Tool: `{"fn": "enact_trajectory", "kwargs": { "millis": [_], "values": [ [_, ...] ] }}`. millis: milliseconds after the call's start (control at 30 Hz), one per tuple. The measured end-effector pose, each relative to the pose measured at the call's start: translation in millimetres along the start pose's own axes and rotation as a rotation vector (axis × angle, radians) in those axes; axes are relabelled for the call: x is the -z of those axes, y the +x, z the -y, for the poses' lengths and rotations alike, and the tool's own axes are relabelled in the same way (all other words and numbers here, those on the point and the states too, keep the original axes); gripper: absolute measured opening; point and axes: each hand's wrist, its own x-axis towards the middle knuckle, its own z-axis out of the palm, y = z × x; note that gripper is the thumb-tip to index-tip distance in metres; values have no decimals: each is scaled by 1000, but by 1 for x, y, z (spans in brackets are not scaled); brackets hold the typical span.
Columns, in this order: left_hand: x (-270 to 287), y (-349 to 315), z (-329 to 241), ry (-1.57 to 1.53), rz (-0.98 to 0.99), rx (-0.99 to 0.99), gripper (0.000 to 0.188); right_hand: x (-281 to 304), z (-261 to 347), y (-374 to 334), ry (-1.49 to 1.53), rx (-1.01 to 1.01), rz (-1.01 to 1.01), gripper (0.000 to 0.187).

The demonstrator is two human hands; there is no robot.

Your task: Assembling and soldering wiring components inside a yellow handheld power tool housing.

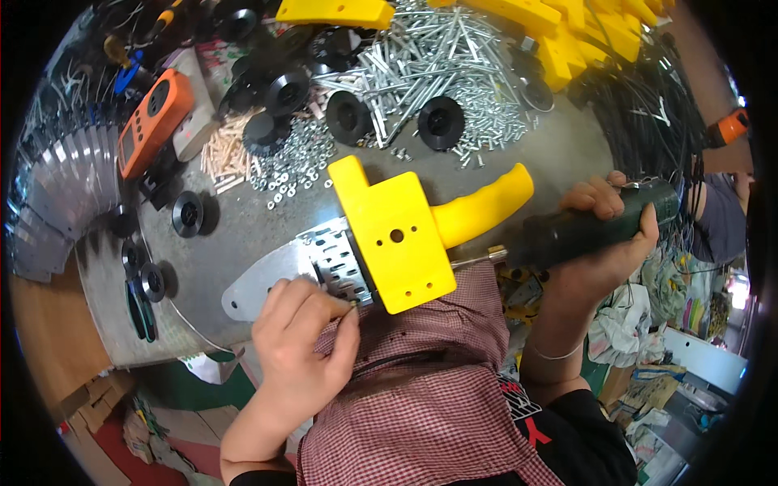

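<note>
A hand tool with a yellow plastic housing (409, 243), a curved yellow handle (490, 202), a slotted metal collar (334, 257) and a flat grey plate (263, 279) lies at the table's near edge. My left hand (304, 332) is closed in a pinch beside the collar, near the housing's lower corner. Something small and dark shows at its fingertips, too small to name. My right hand (612, 235) is wrapped round a dark green power screwdriver (596, 227), held nearly level. Its bit (478, 257) points left and reaches the housing's right side below the handle; the exact contact point is unclear.
Behind lie piles of long screws (429, 49), nuts (296, 158) and black round knobs (442, 123). An orange meter (158, 121), grey metal plates (69, 186) and pliers (139, 304) are at left. Yellow housings (567, 40) and black cables (648, 113) are at far right.
</note>
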Motion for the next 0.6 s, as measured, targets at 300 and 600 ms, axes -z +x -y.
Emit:
{"fn": "enact_trajectory", "kwargs": {
  "millis": [300,600],
  "values": [
    [-17,-6,-4,-23,-110,34,14,19,-2,1,72,-21,-18,40],
    [-11,-3,-7,-63,-94,125,16,11,-7,1,29,-4,-49,39]
  ]
}}
